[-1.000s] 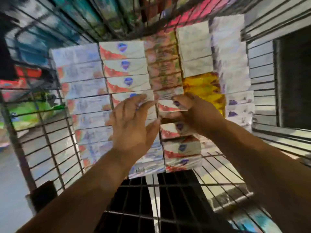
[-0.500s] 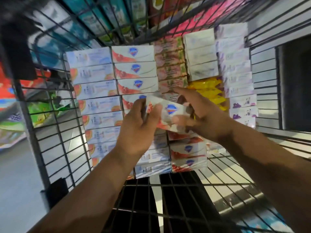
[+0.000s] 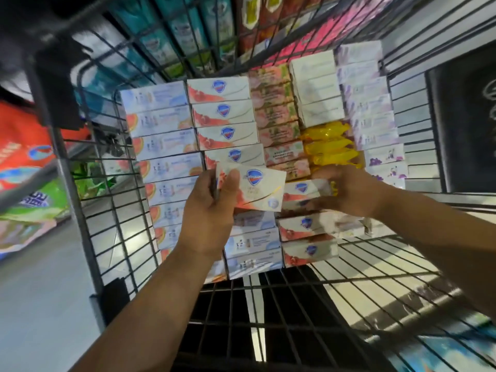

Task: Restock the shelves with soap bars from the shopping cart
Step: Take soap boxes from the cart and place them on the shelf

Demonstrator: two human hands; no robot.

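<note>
I look down into a wire shopping cart packed with rows of boxed soap bars. My left hand holds one white soap box with a blue shield logo, lifted above the stacks and tilted. My right hand reaches into the cart just to the right, its thumb and fingers curled round the end of another shield-logo soap box that lies on top of a lower pile.
Yellow wrapped packs and lilac-printed boxes fill the cart's right side. Pale blue-and-orange boxes line its left. Shelves with teal and red cartons stand beyond the cart. Bare floor lies left.
One shield-logo box came up out of the middle stack and now sits in my left hand alone. My right hand let go of it and moved right onto another box.
</note>
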